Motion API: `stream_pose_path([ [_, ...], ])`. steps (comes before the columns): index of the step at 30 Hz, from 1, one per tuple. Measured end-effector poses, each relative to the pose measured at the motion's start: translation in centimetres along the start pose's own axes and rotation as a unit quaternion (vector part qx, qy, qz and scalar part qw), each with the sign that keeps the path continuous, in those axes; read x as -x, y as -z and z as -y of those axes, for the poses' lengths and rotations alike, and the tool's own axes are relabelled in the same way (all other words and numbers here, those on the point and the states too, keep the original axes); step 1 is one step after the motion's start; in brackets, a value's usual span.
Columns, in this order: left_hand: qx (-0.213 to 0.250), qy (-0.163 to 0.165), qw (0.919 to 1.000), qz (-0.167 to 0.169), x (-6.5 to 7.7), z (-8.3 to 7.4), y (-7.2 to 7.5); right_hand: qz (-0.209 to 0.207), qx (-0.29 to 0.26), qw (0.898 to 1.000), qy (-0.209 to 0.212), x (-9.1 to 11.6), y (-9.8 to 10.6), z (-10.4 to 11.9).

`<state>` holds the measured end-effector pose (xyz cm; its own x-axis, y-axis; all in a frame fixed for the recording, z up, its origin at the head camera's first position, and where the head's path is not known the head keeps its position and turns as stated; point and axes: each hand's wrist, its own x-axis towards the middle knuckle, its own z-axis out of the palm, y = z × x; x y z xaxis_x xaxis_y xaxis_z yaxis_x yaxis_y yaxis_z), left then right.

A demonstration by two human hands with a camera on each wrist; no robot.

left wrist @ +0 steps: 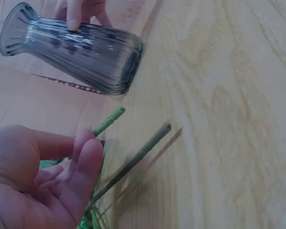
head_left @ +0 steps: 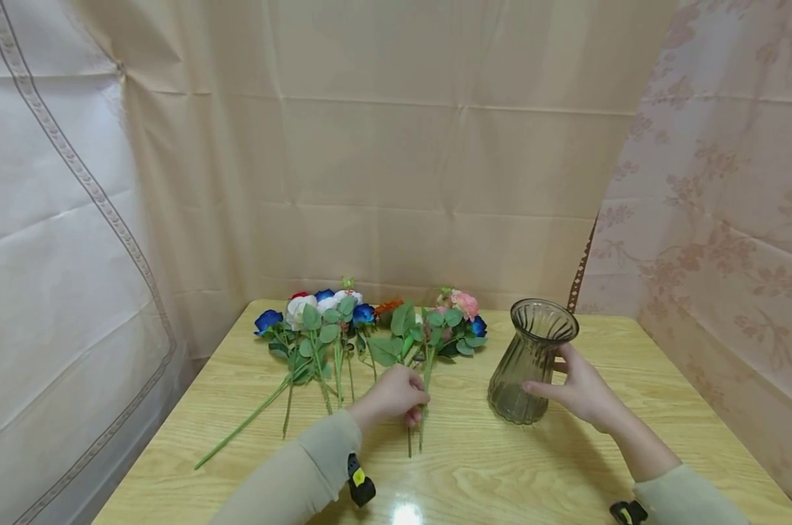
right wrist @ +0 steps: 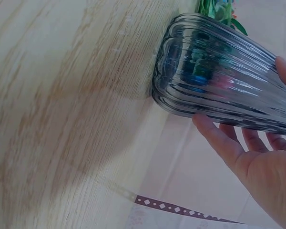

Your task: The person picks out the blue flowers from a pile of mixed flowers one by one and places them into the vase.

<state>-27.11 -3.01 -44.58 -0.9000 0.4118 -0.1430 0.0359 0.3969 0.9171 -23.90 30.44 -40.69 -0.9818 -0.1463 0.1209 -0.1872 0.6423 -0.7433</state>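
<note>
Between thumb and fingers, my left hand pinches a green flower stem, whose cut end pokes out past the fingertips. A second, darker stem lies beside that hand. The blooms above include a pink flower and a blue one. On the right, my right hand grips a smoky ribbed glass vase from its right side, thumb toward the front. The vase leans a little to the right, its flared mouth up, and is see-through with no stems inside. Flowers show through its wall in the right wrist view.
A pile of artificial flowers lies at the back left of the wooden table, with white roses, blue roses and an orange flower. One long stem reaches toward the front left. Cloth curtains stand behind and at both sides.
</note>
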Motion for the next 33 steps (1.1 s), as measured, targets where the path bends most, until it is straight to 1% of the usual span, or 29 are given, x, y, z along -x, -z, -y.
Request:
stream_pose_path([
  [3,0.027,0.0,0.9996,0.0,-0.1,0.0,0.4,0.001,-0.002,1.0,0.002,0.0,0.0,-0.1],
  [7,0.035,-0.012,0.9993,0.008,-0.2,-0.3,1.1,0.0,-0.006,1.0,0.005,-0.1,-0.1,-0.2],
  [11,0.024,-0.028,0.9992,0.014,0.0,-0.9,1.8,0.002,-0.012,1.0,0.005,0.0,-0.2,-0.3],
  [16,0.001,-0.055,0.9983,0.019,0.6,-1.9,2.6,0.005,-0.018,1.0,0.01,0.0,-0.2,-0.4],
  [20,-0.014,-0.071,0.9972,0.02,1.0,-2.6,3.0,0.009,-0.019,1.0,0.005,0.0,-0.1,-0.3],
  [22,-0.026,-0.077,0.9966,0.018,1.1,-2.8,3.0,0.009,-0.02,1.0,-0.002,0.1,-0.1,-0.2],
  [26,-0.049,-0.082,0.9952,0.019,1.4,-2.9,2.6,0.009,-0.021,1.0,-0.001,0.1,-0.1,-0.2],
  [28,-0.063,-0.085,0.9942,0.02,1.5,-2.8,2.4,0.006,-0.018,1.0,0.002,0.2,-0.1,-0.2],
  [33,-0.106,-0.089,0.9898,0.034,1.5,-2.1,1.4,0.005,-0.016,1.0,0.007,0.1,-0.1,-0.3],
])
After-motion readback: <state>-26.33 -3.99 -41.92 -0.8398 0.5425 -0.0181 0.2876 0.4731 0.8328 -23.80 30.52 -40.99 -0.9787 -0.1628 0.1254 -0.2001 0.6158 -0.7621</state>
